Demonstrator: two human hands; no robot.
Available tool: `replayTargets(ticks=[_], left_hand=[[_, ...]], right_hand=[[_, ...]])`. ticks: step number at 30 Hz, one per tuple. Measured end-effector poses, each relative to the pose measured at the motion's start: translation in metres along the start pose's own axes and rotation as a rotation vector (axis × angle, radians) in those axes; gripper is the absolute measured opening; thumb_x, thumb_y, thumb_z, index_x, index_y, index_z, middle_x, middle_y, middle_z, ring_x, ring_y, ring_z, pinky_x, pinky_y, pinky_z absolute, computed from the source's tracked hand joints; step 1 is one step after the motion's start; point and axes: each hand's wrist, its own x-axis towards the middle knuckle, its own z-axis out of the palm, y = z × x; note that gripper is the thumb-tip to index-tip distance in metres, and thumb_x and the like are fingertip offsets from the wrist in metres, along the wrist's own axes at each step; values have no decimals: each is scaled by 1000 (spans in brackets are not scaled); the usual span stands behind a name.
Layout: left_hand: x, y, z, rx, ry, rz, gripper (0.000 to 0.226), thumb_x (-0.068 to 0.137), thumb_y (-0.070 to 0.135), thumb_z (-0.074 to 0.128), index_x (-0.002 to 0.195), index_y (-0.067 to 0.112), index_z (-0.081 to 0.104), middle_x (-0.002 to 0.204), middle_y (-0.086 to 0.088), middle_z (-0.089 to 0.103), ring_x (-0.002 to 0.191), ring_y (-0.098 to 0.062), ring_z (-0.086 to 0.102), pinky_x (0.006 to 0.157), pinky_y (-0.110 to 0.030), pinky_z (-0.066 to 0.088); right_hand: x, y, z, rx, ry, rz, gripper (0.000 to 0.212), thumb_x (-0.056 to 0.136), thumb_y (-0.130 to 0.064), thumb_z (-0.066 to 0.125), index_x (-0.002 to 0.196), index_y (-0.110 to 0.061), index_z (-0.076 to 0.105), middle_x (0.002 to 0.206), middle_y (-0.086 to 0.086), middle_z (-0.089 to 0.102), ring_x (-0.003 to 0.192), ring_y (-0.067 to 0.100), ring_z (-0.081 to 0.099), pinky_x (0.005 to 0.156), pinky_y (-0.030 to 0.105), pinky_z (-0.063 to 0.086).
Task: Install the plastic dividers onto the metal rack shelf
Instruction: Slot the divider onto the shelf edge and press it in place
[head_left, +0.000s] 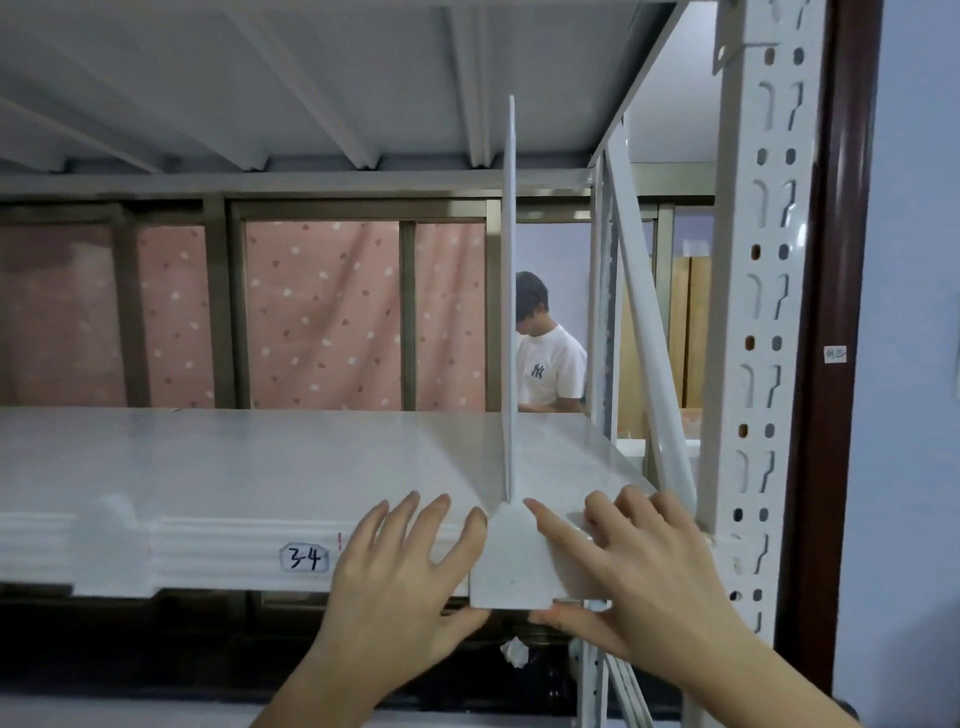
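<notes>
White plastic divider (510, 312) stands upright on the metal rack shelf (234, 457), edge-on to me, near the right end, its blade reaching almost to the underside of the shelf above. Its front clip plate (511, 561) hangs over the shelf's front lip. My left hand (400, 587) lies flat against the lip just left of the plate, fingers spread, thumb tucked under the plate's lower left corner. My right hand (639, 577) presses on the plate's right side, index finger stretched toward the blade's base, thumb under the lower right corner. Both hands are spread, bracing the plate between them, not clenched around it. A handwritten label (305, 559) reading "3-4" sits on the lip left of my left hand. The perforated white upright post (758, 312) stands just right. A person in a white T-shirt (550, 364) is visible beyond the rack.
</notes>
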Motion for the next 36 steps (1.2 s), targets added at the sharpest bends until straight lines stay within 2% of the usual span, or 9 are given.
replayTargets(ticks=[4, 8, 12, 16, 18, 20, 23, 27, 36], left_hand=[[5, -7, -1, 6, 35, 105, 59, 68, 57, 55, 111, 17, 50, 97, -10, 72, 86, -31, 70, 75, -40, 57], [9, -12, 2, 18, 62, 177, 66, 58, 57, 65, 107, 15, 50, 94, -10, 73, 81, -29, 70, 70, -36, 59], [11, -19, 1, -62, 78, 203, 61, 59, 49, 65, 104, 11, 50, 94, -9, 73, 78, -26, 70, 67, -32, 58], [10, -33, 0, -174, 56, 236, 56, 59, 42, 65, 101, 8, 50, 97, -7, 73, 80, -22, 71, 71, -28, 58], [7, -38, 0, -230, 52, 207, 54, 57, 40, 68, 99, 7, 59, 102, -8, 73, 87, -22, 71, 74, -29, 59], [3, -41, -1, -240, 52, 176, 49, 59, 40, 70, 93, 5, 69, 109, -11, 71, 96, -25, 70, 79, -34, 58], [1, -46, -1, -153, 61, 158, 44, 66, 48, 66, 88, 9, 72, 114, -12, 69, 105, -30, 66, 91, -43, 52], [-4, -57, -3, -122, 62, 146, 46, 68, 53, 60, 86, 14, 75, 107, -6, 72, 99, -27, 69, 88, -44, 54], [-19, -86, -8, -121, 14, 125, 47, 61, 53, 66, 88, 15, 75, 106, -6, 72, 99, -28, 69, 86, -45, 54]], right_hand=[[-2, -4, 3, -23, 17, 2, 74, 77, -72, 47, 130, -21, 53, 81, 3, 55, 68, 26, 52, 67, 40, 36], [-3, -7, 7, -13, 84, -60, 68, 78, -64, 55, 123, -14, 52, 101, 5, 64, 102, 28, 54, 90, 46, 37], [1, -14, 7, 30, 46, -86, 64, 81, -57, 56, 122, -8, 50, 110, 4, 68, 113, 27, 51, 98, 49, 36], [8, -28, 12, 77, 49, -61, 62, 82, -54, 59, 123, -8, 51, 117, 4, 66, 117, 26, 51, 100, 49, 36], [11, -33, 13, 99, 66, -49, 61, 83, -53, 58, 123, -8, 51, 117, 5, 67, 117, 25, 52, 101, 48, 36], [14, -38, 15, 104, 74, -50, 60, 83, -53, 59, 122, -8, 50, 117, 5, 68, 117, 24, 52, 102, 47, 35], [18, -42, 17, 91, 76, -54, 61, 83, -54, 59, 122, -8, 50, 116, 5, 68, 118, 23, 53, 104, 46, 35], [26, -51, 19, 80, 75, -69, 63, 81, -53, 64, 122, -7, 50, 116, 5, 67, 118, 23, 51, 104, 45, 34], [44, -76, 25, 78, 79, -80, 68, 77, -54, 68, 122, -7, 50, 117, 5, 67, 119, 24, 52, 104, 46, 35]])
